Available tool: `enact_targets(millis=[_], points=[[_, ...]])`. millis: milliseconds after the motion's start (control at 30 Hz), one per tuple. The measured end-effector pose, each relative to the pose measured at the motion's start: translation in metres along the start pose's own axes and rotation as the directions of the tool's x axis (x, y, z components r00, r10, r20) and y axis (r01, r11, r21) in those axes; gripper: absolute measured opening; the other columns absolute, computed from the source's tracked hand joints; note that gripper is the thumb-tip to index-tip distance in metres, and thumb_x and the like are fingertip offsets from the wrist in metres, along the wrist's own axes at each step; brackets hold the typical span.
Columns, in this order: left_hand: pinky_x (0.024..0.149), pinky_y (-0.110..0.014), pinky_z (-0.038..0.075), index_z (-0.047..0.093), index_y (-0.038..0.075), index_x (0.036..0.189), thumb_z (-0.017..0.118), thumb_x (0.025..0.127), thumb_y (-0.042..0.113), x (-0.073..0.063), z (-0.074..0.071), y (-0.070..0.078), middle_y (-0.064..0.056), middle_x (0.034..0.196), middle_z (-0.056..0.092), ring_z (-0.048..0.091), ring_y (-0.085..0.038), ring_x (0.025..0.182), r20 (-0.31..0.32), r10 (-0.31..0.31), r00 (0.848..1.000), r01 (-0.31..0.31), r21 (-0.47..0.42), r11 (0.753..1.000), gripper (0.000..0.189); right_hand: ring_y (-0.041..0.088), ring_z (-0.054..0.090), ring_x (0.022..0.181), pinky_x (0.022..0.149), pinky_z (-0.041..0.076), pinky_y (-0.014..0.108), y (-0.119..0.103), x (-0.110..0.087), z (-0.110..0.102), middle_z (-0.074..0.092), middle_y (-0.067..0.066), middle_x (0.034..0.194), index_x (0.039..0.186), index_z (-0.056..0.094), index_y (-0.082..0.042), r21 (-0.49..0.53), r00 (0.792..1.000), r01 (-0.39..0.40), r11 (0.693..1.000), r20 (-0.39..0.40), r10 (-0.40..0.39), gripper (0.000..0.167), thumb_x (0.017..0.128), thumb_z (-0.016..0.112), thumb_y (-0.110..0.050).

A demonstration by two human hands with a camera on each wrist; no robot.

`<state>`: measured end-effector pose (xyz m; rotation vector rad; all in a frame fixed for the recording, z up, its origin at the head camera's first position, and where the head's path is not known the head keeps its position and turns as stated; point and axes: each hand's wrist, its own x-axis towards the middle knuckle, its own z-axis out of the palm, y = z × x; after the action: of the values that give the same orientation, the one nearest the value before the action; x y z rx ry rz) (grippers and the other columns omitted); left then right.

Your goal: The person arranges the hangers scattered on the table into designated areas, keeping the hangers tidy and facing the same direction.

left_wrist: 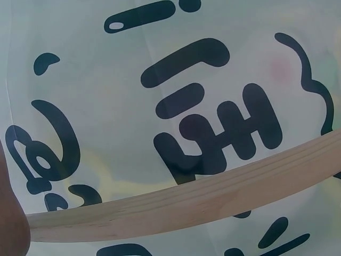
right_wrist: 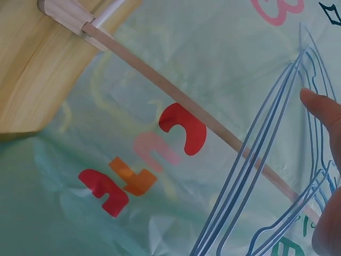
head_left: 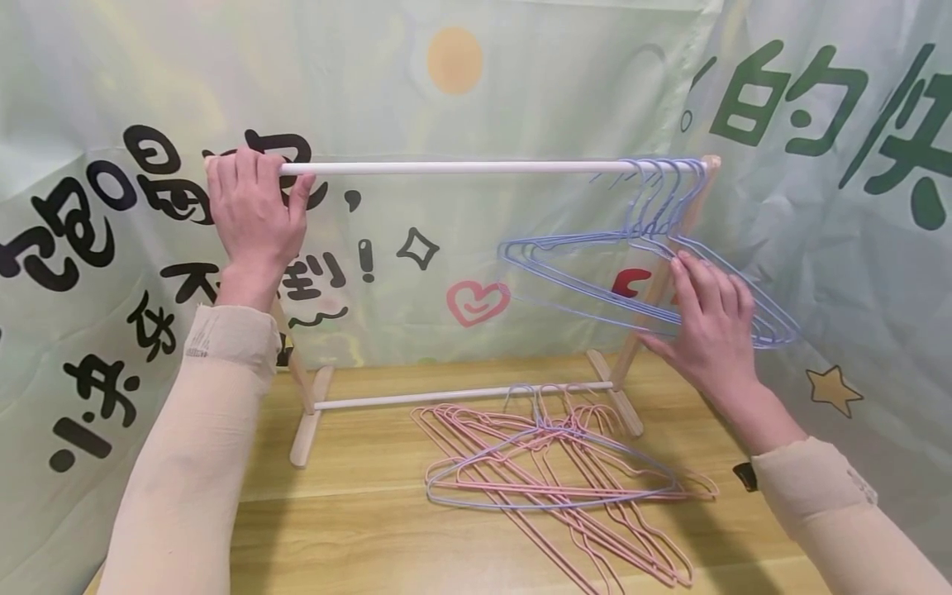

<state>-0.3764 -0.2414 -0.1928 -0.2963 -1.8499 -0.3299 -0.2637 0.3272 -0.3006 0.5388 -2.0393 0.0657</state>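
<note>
My left hand (head_left: 256,207) grips the top left corner of a small clothes rack, its fingers over the white rail (head_left: 446,168). Several blue wire hangers (head_left: 580,240) hang bunched at the rail's right end. Beside them is my right hand (head_left: 710,322), fingers extended against the near side of the bunch and thumb apart. From the right wrist camera, the blue hangers (right_wrist: 266,122) run close past a fingertip (right_wrist: 309,97). The left wrist camera catches a wooden rack post (left_wrist: 186,200) but only an edge of the hand.
Below the rack, several pink hangers (head_left: 595,529) lie tangled on the wooden table (head_left: 357,512), with a blue hanger (head_left: 483,506) on top. The rack's lower white bar (head_left: 416,398) joins wooden feet (head_left: 301,438). A printed cloth (head_left: 387,91) hangs behind.
</note>
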Motion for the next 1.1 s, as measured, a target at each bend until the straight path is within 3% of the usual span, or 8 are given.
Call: enact_targets(millis=[100,300,400,500,633,800,933,1100], points=[[0.119,-0.054,0.024,0.054,-0.002,0.112,0.046,0.103,0.061,0.0,-0.001,0.001,-0.023,0.105,0.046,0.04,-0.046,0.104,-0.001,0.001,1.0,-0.001,0.002,1.0,0.064,0.051,0.037,0.137,0.111,0.026,0.066,-0.002,-0.005,-0.003,0.039,0.022,0.159,0.157,0.038,0.0,0.023,1.0,-0.015,1.0,-0.003,0.015,0.122,0.054,0.1,-0.021],[0.12,-0.053,0.024,0.051,-0.002,0.112,0.042,0.105,0.061,0.001,-0.003,0.003,-0.024,0.104,0.045,0.04,-0.046,0.104,0.013,0.0,1.0,0.0,0.027,1.0,0.064,0.051,0.042,0.135,0.107,0.032,0.065,-0.011,-0.018,-0.004,0.045,0.023,0.155,0.152,0.043,0.004,0.151,0.998,-0.021,0.988,-0.058,0.03,0.093,0.089,0.069,-0.06],[0.121,-0.053,0.023,0.05,-0.002,0.112,0.043,0.106,0.058,0.001,-0.003,0.003,-0.024,0.104,0.044,0.039,-0.046,0.104,0.026,0.0,1.0,-0.001,0.039,0.999,0.061,0.05,0.045,0.135,0.115,0.033,0.056,-0.017,-0.027,-0.003,0.047,0.025,0.154,0.15,0.045,0.006,0.219,0.997,-0.009,0.976,-0.069,0.025,0.095,0.095,0.057,-0.07],[0.121,-0.053,0.022,0.05,-0.002,0.112,0.045,0.106,0.056,0.0,-0.003,0.002,-0.025,0.104,0.044,0.039,-0.047,0.105,0.035,0.001,0.999,-0.003,0.04,0.999,0.059,0.05,0.045,0.134,0.123,0.028,0.042,-0.025,-0.038,-0.001,0.046,0.027,0.153,0.151,0.043,0.008,0.279,0.999,0.008,0.96,-0.047,0.005,0.093,0.097,0.055,-0.068],[0.121,-0.053,0.021,0.05,-0.002,0.114,0.046,0.106,0.056,0.0,-0.002,0.001,-0.024,0.104,0.044,0.039,-0.047,0.105,0.035,0.0,0.999,-0.001,0.036,0.999,0.059,0.048,0.047,0.132,0.124,0.022,0.027,-0.036,-0.055,0.003,0.047,0.027,0.151,0.152,0.042,0.008,0.348,0.999,0.025,0.937,0.011,-0.031,0.092,0.099,0.055,-0.066],[0.121,-0.053,0.021,0.051,-0.002,0.114,0.047,0.106,0.054,0.0,-0.002,0.002,-0.024,0.105,0.044,0.039,-0.047,0.105,0.037,-0.004,0.999,0.002,0.035,0.999,0.057,0.046,0.047,0.134,0.123,0.019,0.024,-0.047,-0.081,0.011,0.046,0.027,0.152,0.156,0.038,0.005,0.41,0.986,-0.018,0.912,0.158,-0.051,0.096,0.096,0.058,-0.068],[0.122,-0.053,0.021,0.051,-0.002,0.115,0.053,0.105,0.049,0.0,-0.003,0.002,-0.025,0.105,0.044,0.039,-0.047,0.106,0.035,-0.006,0.999,0.005,0.036,0.999,0.052,0.047,0.047,0.134,0.123,0.015,0.021,-0.055,-0.103,0.02,0.045,0.028,0.152,0.158,0.034,0.003,0.42,0.963,-0.061,0.906,0.265,-0.058,0.105,0.085,0.078,-0.058],[0.122,-0.052,0.021,0.052,-0.002,0.115,0.052,0.105,0.05,0.001,-0.002,0.003,-0.026,0.106,0.045,0.039,-0.047,0.106,0.029,-0.004,1.0,0.004,0.028,1.0,0.053,0.046,0.048,0.135,0.119,0.034,0.042,-0.065,-0.124,0.028,0.043,0.026,0.154,0.159,0.032,0.002,0.415,0.925,-0.106,0.903,0.374,-0.063,0.118,0.067,0.095,-0.035]])
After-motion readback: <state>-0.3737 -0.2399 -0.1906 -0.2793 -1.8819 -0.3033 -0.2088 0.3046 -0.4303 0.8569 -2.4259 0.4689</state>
